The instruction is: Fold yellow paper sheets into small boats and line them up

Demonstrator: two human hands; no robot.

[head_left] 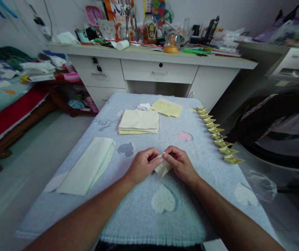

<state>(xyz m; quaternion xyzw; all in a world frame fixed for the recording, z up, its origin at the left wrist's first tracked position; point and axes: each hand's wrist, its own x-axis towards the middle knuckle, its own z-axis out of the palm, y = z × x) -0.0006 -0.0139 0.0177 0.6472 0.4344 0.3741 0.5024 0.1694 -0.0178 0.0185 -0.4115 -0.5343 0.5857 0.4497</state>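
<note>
A small piece of folded pale yellow paper (162, 168) is pinched between both hands over the middle of the cloth-covered table. My left hand (143, 164) grips its left side, with the thumb lying on top. On the other side, my right hand (180, 163) closes thumb and fingers on the paper's upper right edge. The two thumbs almost meet, and the curled fingers hide part of the paper. Beyond my hands lies a stack of creased yellow paper sheets (139, 120). Along the table's right edge runs a row of several folded yellow paper boats (215, 130).
A folded pale green sheet bundle (88, 165) lies at the left. Loose yellow sheets (167, 107) and a crumpled white tissue (143, 106) sit at the back. Behind stands a cluttered white desk (160, 71); a washing machine (293, 73) is on the right, a bed (13, 101) on the left.
</note>
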